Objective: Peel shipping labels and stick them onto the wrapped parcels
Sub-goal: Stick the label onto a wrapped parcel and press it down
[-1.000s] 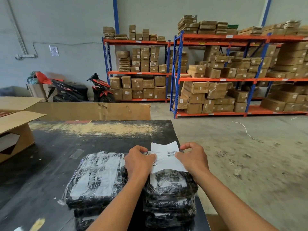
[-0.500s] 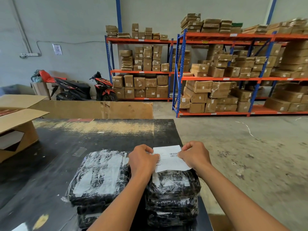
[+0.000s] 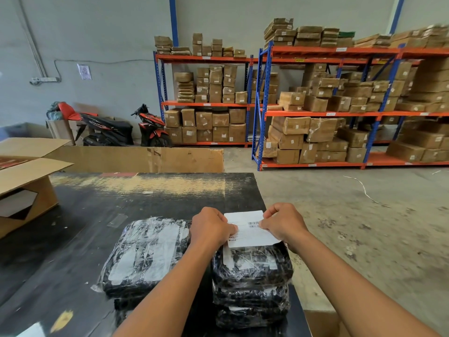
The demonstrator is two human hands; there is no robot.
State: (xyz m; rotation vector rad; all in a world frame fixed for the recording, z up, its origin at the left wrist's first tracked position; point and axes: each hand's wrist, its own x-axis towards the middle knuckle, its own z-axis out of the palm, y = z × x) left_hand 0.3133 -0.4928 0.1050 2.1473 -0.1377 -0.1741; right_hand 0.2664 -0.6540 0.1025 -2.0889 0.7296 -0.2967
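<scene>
On top of the parcel stack (image 3: 252, 266), over its far half, sits a white shipping label (image 3: 250, 233), barcode side up; can't tell if it is stuck down flat. Left hand (image 3: 210, 227) at the label's left edge, fingers (image 3: 230, 231) curled and pinching that edge. Right hand (image 3: 283, 223) at the right edge, thumb and fingers (image 3: 264, 223) pinching it near the barcode. The stack is black parcels in clear wrap, several high. Just left of the stack, a second pile of wrapped parcels (image 3: 145, 251), apart from it. Both stand on a black bench (image 3: 121, 205). Far left of the stack, an open cardboard box (image 3: 26, 190). Beyond the stack, a cardboard sheet (image 3: 136, 159), a red scooter (image 3: 150, 127) and shelving racks (image 3: 315, 113) full of brown boxes.
</scene>
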